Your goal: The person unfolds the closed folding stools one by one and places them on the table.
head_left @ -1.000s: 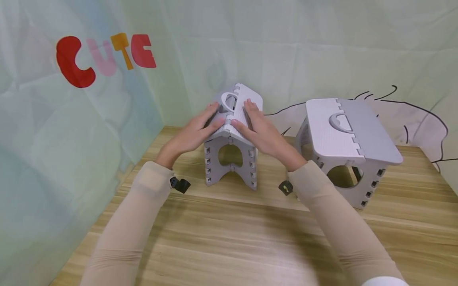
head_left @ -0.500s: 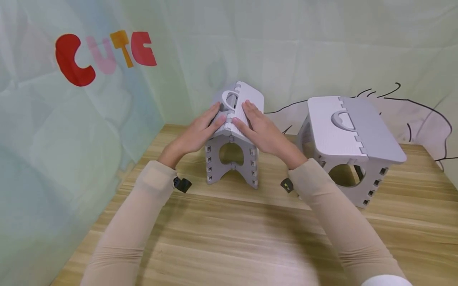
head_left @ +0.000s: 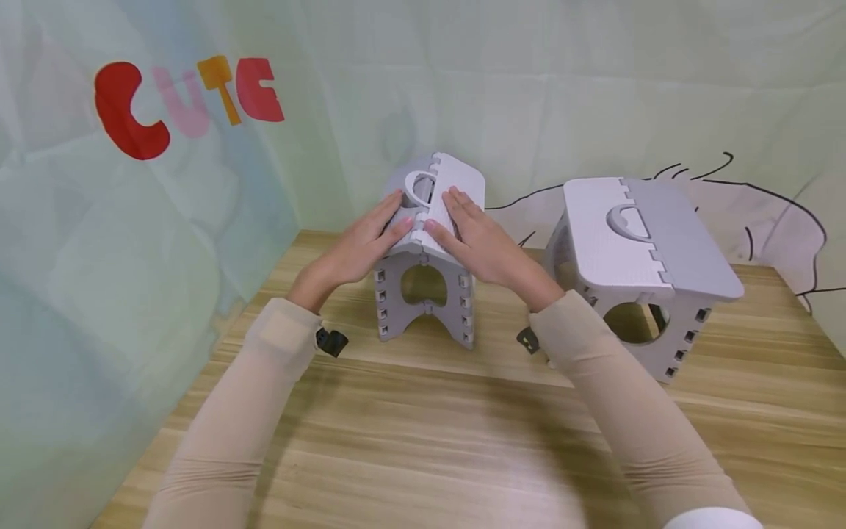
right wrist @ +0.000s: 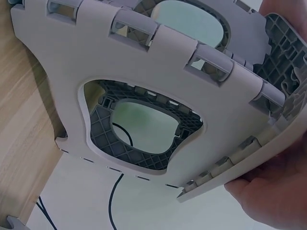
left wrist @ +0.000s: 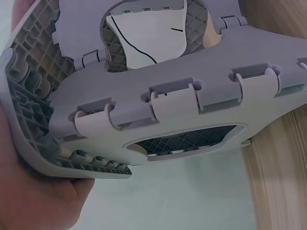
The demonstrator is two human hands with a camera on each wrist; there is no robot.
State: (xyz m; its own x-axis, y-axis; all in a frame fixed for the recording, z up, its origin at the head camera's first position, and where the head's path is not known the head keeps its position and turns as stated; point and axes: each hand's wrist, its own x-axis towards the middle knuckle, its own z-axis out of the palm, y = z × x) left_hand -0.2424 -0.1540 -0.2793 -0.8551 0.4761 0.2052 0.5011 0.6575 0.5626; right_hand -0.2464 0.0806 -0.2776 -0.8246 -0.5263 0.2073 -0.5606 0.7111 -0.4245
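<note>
A small grey and white folding step stool (head_left: 426,294) stands on the table, its two-part top peaked like a roof along the hinge line. My left hand (head_left: 360,239) lies on the left grey half of the top, fingers stretched along it and thumb near the ridge. On the white half rests my right hand (head_left: 485,246), fingers also straight, thumb close to the ridge. A loop handle (head_left: 418,189) shows between the hands. From the left wrist view, the ribbed underside of the tilted top and the hinged legs (left wrist: 172,100) are visible. Both palms are hidden.
A second folding stool (head_left: 628,242) stands at the right with its top flat. Both stools are on a wood-grain table (head_left: 410,441). Behind is a pale cloth backdrop (head_left: 496,88), with another cloth wall carrying coloured letters (head_left: 132,110) at the left.
</note>
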